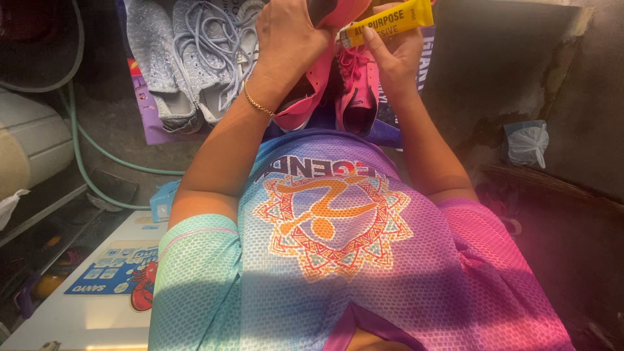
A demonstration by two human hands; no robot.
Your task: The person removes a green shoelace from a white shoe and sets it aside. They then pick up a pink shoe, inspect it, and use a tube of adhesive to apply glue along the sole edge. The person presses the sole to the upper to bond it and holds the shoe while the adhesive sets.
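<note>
My left hand (289, 36) grips a pink shoe (338, 10) at the top edge of the view; most of that shoe is cut off. My right hand (393, 52) holds a yellow glue tube (383, 23) with its nozzle end right beside the held shoe. Below my hands, two more pink sneakers (354, 97) lie side by side with their openings facing me. A thin gold bracelet (258, 104) circles my left wrist.
A pair of grey lace-up sneakers (188, 58) rests on a purple sheet (153, 133) at the upper left. A green hose (97, 156) curves along the floor at left. A white box (91, 305) sits lower left. A white plastic bag (528, 144) lies at right.
</note>
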